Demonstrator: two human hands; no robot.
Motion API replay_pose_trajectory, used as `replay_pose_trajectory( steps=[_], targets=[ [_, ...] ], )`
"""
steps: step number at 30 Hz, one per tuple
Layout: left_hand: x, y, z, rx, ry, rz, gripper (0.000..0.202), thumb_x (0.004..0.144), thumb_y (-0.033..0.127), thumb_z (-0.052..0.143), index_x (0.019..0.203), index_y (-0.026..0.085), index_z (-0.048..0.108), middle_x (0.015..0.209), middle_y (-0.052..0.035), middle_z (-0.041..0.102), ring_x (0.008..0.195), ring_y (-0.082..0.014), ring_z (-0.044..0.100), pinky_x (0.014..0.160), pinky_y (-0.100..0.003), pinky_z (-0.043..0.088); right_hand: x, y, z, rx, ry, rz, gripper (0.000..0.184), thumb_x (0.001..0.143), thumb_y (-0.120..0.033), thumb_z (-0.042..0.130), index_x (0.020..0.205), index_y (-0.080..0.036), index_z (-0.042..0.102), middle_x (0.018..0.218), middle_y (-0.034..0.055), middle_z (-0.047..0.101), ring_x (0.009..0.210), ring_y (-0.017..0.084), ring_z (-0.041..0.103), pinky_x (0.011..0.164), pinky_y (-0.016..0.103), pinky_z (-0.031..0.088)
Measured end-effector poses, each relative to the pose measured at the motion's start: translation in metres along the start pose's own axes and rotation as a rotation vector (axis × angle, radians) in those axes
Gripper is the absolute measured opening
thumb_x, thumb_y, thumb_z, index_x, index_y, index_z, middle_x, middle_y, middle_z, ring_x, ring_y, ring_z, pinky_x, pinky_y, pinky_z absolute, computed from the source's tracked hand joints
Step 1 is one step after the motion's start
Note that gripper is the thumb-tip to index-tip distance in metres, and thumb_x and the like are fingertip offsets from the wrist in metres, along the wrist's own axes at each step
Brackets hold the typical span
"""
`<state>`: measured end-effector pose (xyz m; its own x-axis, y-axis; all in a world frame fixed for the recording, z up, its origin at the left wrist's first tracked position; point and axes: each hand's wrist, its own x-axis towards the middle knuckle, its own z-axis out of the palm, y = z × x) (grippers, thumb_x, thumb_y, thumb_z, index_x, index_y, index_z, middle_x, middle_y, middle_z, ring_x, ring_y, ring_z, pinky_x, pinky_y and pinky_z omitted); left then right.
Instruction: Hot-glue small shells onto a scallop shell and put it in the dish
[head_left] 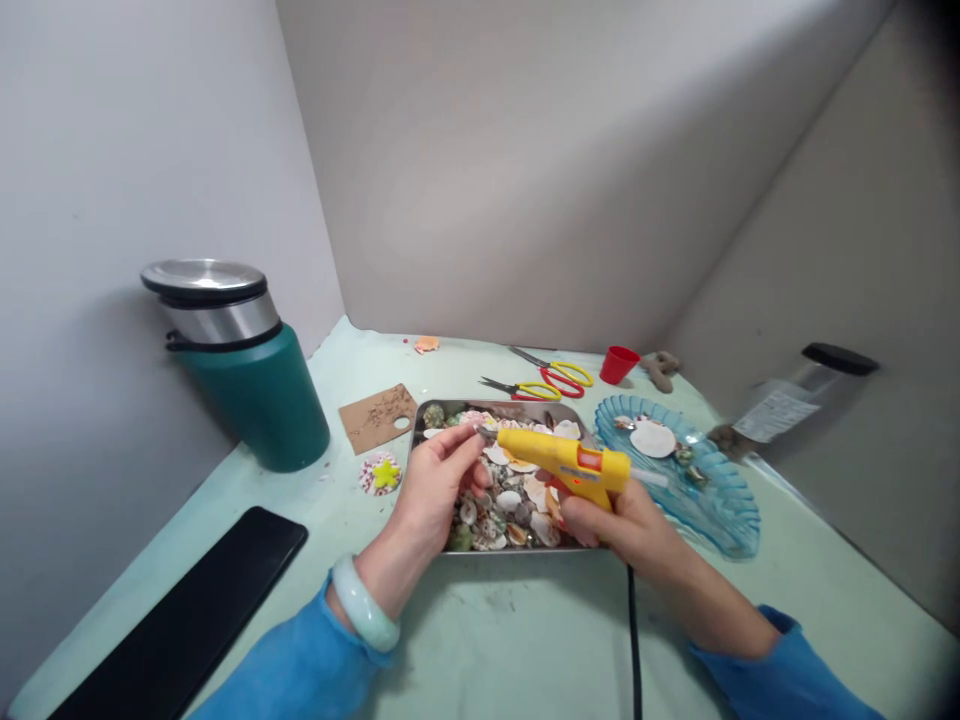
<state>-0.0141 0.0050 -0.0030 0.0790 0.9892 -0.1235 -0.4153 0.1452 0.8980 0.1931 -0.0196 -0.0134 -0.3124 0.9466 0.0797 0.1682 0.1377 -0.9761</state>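
Note:
A yellow hot glue gun (561, 458) is gripped in my right hand (630, 525), its nozzle pointing left and a clear glue stick showing at the back. My left hand (442, 480) is pinched at the nozzle's tip. Whatever lies between those fingertips is too small to make out. Beneath both hands stands a metal tray (517, 552) filled with seashells (508, 500). Left of the tray lies a round shell-covered piece with a yellow star (385, 473).
Behind the tray lie two pairs of scissors (551, 388) and a red cup (619, 365). A blue scalloped plate (731, 500) holds shells and a white disc. At left are a green flask (262, 400), brown card (367, 422) and black flat object (187, 610). A black cord (634, 640) hangs frontward.

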Motion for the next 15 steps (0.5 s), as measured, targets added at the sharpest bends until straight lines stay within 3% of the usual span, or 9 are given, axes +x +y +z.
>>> replay_pose_trajectory(
  steps=[5, 10, 15],
  targets=[
    [0.003, -0.001, -0.002, 0.035, 0.017, 0.002, 0.041, 0.073, 0.033, 0.073, 0.105, 0.010, 0.063, 0.048, 0.0041, 0.057, 0.044, -0.0076, 0.047, 0.044, -0.017, 0.037, -0.004, 0.000, -0.002, 0.057, 0.028, -0.009, 0.034, 0.082, -0.048, 0.066, 0.099, -0.018, 0.066, 0.052, -0.0041, 0.049, 0.045, 0.011, 0.043, 0.040, 0.024, 0.037],
    [0.001, 0.001, 0.000, 0.053, 0.032, -0.028, 0.045, 0.070, 0.033, 0.076, 0.106, 0.009, 0.063, 0.048, 0.0043, 0.057, 0.044, -0.0078, 0.047, 0.044, -0.018, 0.037, -0.004, 0.007, -0.003, 0.016, 0.023, -0.015, 0.031, 0.084, -0.045, 0.065, 0.101, -0.019, 0.069, 0.052, -0.0035, 0.051, 0.044, 0.011, 0.047, 0.039, 0.023, 0.040],
    [0.000, -0.001, 0.000, 0.074, 0.020, -0.039, 0.044, 0.070, 0.033, 0.076, 0.105, 0.010, 0.064, 0.048, 0.0040, 0.057, 0.043, -0.0079, 0.048, 0.044, -0.018, 0.036, -0.004, 0.010, -0.005, -0.136, 0.022, -0.153, 0.020, 0.086, -0.037, 0.066, 0.098, -0.022, 0.072, 0.059, 0.0001, 0.058, 0.060, 0.018, 0.060, 0.047, 0.025, 0.048]
  ],
)
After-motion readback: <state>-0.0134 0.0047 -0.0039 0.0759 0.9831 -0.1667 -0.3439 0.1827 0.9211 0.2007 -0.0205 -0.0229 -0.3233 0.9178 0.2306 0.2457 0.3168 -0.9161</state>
